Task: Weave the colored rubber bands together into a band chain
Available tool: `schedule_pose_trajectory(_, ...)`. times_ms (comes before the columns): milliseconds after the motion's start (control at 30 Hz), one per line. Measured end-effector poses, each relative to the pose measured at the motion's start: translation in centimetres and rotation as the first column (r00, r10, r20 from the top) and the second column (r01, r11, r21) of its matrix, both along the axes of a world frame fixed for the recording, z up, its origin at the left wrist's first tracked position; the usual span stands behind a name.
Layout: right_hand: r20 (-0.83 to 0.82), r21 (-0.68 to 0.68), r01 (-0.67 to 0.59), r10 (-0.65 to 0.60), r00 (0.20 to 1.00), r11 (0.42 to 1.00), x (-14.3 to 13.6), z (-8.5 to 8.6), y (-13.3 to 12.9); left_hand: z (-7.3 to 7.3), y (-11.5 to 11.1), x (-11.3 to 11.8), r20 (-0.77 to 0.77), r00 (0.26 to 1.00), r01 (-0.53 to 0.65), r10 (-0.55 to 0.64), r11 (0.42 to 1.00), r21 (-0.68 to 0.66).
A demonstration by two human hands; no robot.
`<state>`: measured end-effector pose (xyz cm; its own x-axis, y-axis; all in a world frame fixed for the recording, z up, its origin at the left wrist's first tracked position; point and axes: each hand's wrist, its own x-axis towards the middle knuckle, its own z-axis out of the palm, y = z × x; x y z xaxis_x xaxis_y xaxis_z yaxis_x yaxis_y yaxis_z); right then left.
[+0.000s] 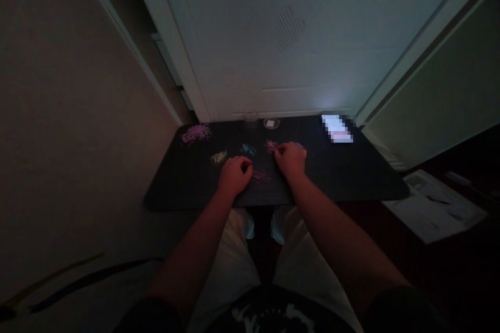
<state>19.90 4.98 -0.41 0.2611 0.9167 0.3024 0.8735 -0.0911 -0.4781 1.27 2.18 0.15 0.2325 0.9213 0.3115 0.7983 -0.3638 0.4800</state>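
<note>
The small pink pile (270, 146) is reached by the right hand (292, 160): its fingertips are brought to the near right edge of the strands, with thumb and forefinger drawn close together. Whether a strand is pinched between them cannot be told in the dim light. A purple pile (300, 145) is partly covered by the same hand and shows just beyond its knuckles. The left hand (233, 176) is held low over the table (347, 177), its thumb and forefinger curled into a loop; whether anything is gripped there cannot be told either. Loose pinkish strands (261, 177) are spread just to the right of that thumb. Beyond the left hand a blue pile (247, 150) is seen, and a pale yellow pile (219, 157) is set farther left.

All the strands are thin, short and tangled, and are gathered in ragged, airy tufts. The largest, a purple-pink heap (196, 134), is laid at the far left corner. The tabletop is dark and faintly grained, with rounded near corners. At its far edge a round, clear dish (271, 123) is marked by a pale square.
</note>
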Motion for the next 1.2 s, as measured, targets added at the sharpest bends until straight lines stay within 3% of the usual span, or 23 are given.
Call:
schedule_pose_trajectory(267, -0.061, 0.032, -0.044, 0.046, 0.997, 0.999, 0.3, -0.3, -0.5, 0.2, -0.3, 0.0, 0.044, 0.998, 0.049, -0.046, 0.997, -0.066)
schedule_pose_trajectory(567, -0.38, 0.295, -0.022, 0.139, 0.915, 0.955, 1.4, -0.7, -1.0, -0.3, -0.2, -0.2, 0.113, 0.992, 0.066, -0.049, 0.986, -0.154)
schedule_pose_trajectory(633, -0.366, 0.276, -0.099, 0.199, 0.909, 0.956, 1.4, -0.7, -1.2, -0.4, -0.1, -0.2, 0.112, 0.992, 0.067, -0.05, 0.985, -0.159)
schedule_pose_trajectory(700, -0.306, 0.187, -0.263, 0.31, 0.9, 0.947, 1.1, -0.7, -1.5, -0.5, -0.1, -0.3, 0.113, 0.992, 0.076, -0.058, 0.984, -0.162)
schedule_pose_trajectory(800, -0.173, 0.036, -0.491, 0.489, 0.855, 0.871, 0.6, -0.5, -1.7, -0.5, 0.0, -0.3, 0.113, 0.991, 0.081, -0.065, 0.987, -0.138)
schedule_pose_trajectory(867, -0.117, -0.007, -0.571, 0.567, 0.816, 0.821, 0.5, -0.4, -1.8, -0.4, 0.1, -0.3, 0.136, 0.989, 0.078, -0.066, 0.994, -0.082)
schedule_pose_trajectory(1033, -0.116, -0.022, -0.661, 0.655, 0.747, 0.75, 0.7, -0.1, -2.0, -0.4, 0.2, -0.4, 0.168, 0.98, 0.115, -0.107, 0.993, -0.039)
schedule_pose_trajectory(1200, -0.086, -0.03, -0.658, 0.654, 0.752, 0.753, 0.6, -0.2, -2.0, -0.4, 0.3, -0.4, 0.078, 0.989, 0.13, -0.127, 0.991, -0.035)
